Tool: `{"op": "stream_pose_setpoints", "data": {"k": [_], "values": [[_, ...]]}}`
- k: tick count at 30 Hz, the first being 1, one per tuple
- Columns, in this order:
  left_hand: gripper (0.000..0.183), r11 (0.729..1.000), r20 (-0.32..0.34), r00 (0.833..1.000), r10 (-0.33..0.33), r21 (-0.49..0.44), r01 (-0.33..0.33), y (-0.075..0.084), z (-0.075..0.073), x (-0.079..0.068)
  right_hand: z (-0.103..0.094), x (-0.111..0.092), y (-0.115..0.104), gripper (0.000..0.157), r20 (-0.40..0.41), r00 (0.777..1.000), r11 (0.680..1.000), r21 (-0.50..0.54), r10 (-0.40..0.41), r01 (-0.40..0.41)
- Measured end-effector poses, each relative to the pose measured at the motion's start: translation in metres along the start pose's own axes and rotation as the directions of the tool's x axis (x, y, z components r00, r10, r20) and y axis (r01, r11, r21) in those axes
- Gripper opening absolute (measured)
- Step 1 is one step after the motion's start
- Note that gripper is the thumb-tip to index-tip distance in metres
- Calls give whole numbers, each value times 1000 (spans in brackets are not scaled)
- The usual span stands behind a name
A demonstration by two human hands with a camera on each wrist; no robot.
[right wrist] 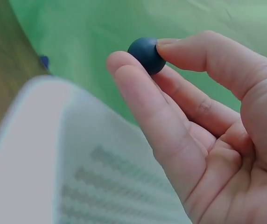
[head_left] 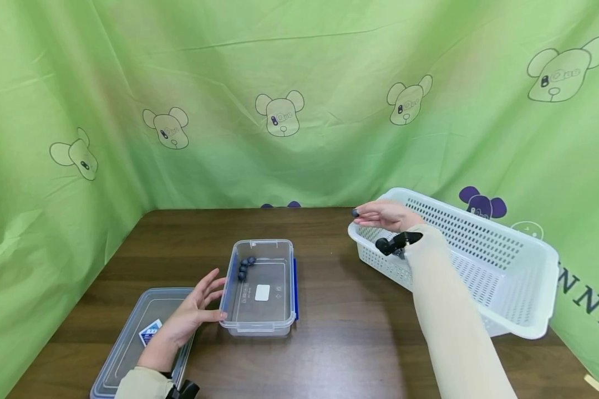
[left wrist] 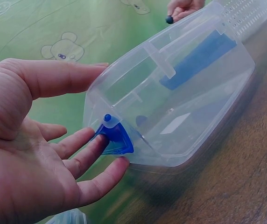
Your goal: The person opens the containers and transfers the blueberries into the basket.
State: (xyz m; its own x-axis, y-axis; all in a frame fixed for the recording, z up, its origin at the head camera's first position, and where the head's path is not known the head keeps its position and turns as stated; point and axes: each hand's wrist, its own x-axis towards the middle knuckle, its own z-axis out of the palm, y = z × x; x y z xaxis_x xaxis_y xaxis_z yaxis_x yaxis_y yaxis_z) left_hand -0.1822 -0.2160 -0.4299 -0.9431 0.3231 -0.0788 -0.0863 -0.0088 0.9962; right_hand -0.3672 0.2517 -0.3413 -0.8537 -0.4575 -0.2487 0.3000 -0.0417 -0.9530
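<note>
A small dark blue ball (right wrist: 146,56) is pinched between the thumb and fingertips of my right hand (head_left: 384,215). That hand is above the far left end of a white perforated basket (head_left: 529,327). My left hand (head_left: 194,310) rests its fairly straight fingers against the left side of a clear plastic container (head_left: 259,327). In the left wrist view its thumb touches the rim and its fingertips are at a blue latch (left wrist: 117,140). Several dark blue balls (head_left: 243,269) lie inside the container, toward its back left. The basket's near-left inside is partly hidden by my right arm.
A clear lid (head_left: 125,332) with a blue-and-white label lies at the left, partly under my left forearm in the head view. A second blue latch (head_left: 296,288) hangs on the container's right side. Behind the brown table (head_left: 329,343) hangs a green cloth (head_left: 219,66).
</note>
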Motion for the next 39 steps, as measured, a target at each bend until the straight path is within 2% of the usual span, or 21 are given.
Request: {"op": "stream_pose_setpoints", "data": {"k": [6,14,16,20,25,27,32,36,39], "values": [[102,1000,-3,1000,-9,-1,9,0,0,0,-32,-15,10,35,-45,999,987,158,24,-17],[103,1000,3,1000,6,6,-6,-1,1,-1,-57,-26,24,32,-62,992,985,137,113,-103],[103,1000,-1,1000,3,3,-3,-1,1,-1,-60,-27,26,30,-97,985,982,136,145,-131],[103,1000,6,1000,4,0,-4,0,1,-1,-64,-30,31,24,-180,959,975,60,220,-212],[102,1000,0,1000,-6,3,6,0,1,0,-68,-31,37,5,-256,923,948,-66,286,-312],[102,1000,-6,1000,-11,0,11,1,1,0,-68,-31,39,7,-287,909,937,-90,301,-338],[102,1000,-1,1000,-13,10,13,1,1,0,-69,-30,41,9,-308,889,909,-137,338,-393],[102,1000,-2,1000,-14,11,14,0,1,0,-71,-31,42,10,-299,894,894,-199,335,-402],[102,1000,-7,1000,-10,2,11,0,0,1,-72,-32,43,11,-296,901,905,-193,316,-380]]}}
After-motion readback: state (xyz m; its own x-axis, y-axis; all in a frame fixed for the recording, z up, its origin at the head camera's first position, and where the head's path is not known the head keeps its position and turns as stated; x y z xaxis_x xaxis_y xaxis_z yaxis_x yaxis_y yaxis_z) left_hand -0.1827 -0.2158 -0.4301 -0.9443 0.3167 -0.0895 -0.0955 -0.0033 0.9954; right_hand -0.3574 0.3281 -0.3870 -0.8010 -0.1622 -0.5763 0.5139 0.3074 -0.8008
